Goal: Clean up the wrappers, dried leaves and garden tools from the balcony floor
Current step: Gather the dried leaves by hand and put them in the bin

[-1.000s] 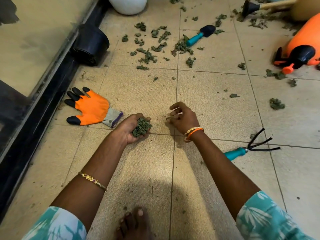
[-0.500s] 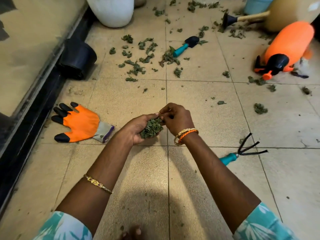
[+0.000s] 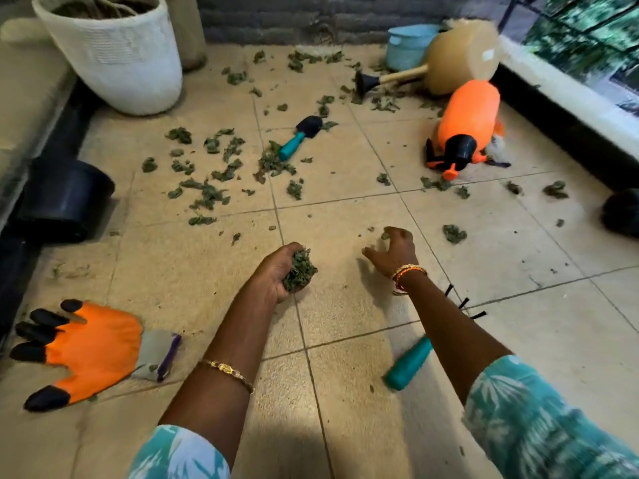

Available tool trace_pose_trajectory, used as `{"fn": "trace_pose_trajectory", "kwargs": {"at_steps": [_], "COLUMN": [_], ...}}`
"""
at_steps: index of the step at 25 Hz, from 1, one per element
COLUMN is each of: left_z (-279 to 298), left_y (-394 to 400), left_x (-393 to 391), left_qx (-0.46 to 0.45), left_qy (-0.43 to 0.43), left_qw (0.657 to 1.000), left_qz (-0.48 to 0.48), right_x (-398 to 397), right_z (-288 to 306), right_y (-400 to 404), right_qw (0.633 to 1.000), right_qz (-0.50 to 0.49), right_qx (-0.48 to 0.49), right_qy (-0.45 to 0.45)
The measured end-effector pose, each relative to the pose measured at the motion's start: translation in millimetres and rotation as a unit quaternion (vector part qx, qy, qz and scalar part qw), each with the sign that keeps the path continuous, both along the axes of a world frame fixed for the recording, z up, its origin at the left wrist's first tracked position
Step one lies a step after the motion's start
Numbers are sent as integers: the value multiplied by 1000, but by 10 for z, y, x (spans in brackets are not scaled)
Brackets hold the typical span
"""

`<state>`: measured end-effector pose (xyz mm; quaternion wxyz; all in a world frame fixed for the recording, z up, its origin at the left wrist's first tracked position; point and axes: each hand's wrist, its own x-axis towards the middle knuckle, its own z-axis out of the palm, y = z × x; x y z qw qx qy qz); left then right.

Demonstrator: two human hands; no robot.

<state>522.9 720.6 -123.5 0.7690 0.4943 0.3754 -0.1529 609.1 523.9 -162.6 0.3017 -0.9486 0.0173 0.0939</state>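
The left hand lies palm up low over the tiled floor, its fingers curled around a clump of dried leaves. The right hand hovers just beside it, fingers spread and relaxed, tips close to a leaf scrap on the floor. More loose leaves lie scattered across the tiles further out.

The trowel lies flat among them, long axis diagonal, teal handle toward the person, black blade away. The hand rake lies partly under the right forearm, teal handle toward the person, black tines pointing away to the right. An orange glove lies flat at left, black fingertips pointing left.

A white planter stands upright with soil inside. A black pot lies on its side at left; its contents cannot be seen. An orange sprayer and a beige watering can lie tipped over at right, beside a blue bucket.
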Motion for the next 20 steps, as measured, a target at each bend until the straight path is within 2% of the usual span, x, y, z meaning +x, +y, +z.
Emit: {"fn": "trace_pose_trajectory", "kwargs": {"at_steps": [3, 6, 9, 11, 14, 17, 18, 20], "left_z": [-128, -207, -260, -262, -262, -274, -280, -301], "left_y": [31, 8, -55, -102, -175, -247, -274, -345], "left_x": [150, 242, 328, 360, 364, 385, 400, 434], "left_qx": [9, -3, -11, -11, -17, -24, -24, -33], "left_qy": [19, 11, 10, 12, 15, 20, 20, 18], "left_qw": [1000, 1000, 1000, 1000, 1000, 999, 999, 998], "left_qz": [5, 20, 26, 17, -2, -33, -44, -59], "right_x": [245, 389, 292, 126, -86, -22, 31, 133], "right_z": [-189, -323, -450, -506, -522, -510, -434, -305], "right_y": [-8, 169, 292, 215, -35, -157, -165, -185], "right_qw": [998, 996, 980, 951, 943, 929, 937, 972], "right_qz": [38, 75, 169, 239, 210, 255, 252, 186], "right_qx": [-45, -42, -57, -102, -92, -134, -126, -38], "right_qy": [-1, -22, -93, -165, -240, -231, -206, -140]}}
